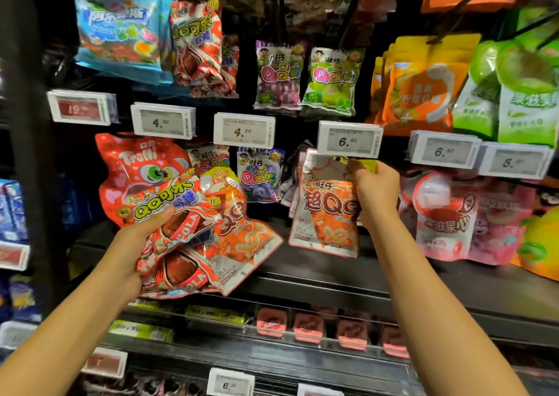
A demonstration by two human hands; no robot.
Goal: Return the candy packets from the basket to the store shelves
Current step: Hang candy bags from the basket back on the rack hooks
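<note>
At centre right of the frame the right hand (375,189) pinches the top edge of an orange cola gummy packet (325,211), holding it just under the 6.50 price tag (349,139), apparently at the peg hook there, though the hook itself is hidden. At lower left the left hand (142,238) clutches a bundle of cola candy packets (199,238), fingers curled round their crumpled middles. These foil pouches look light, soft and slippery, so they probably handle best pinched at the stiff sealed header near the hang hole. No basket is in view. At the bottom, the clear-fronted shelf tray (272,333) holds pink candy boxes (308,324).
</note>
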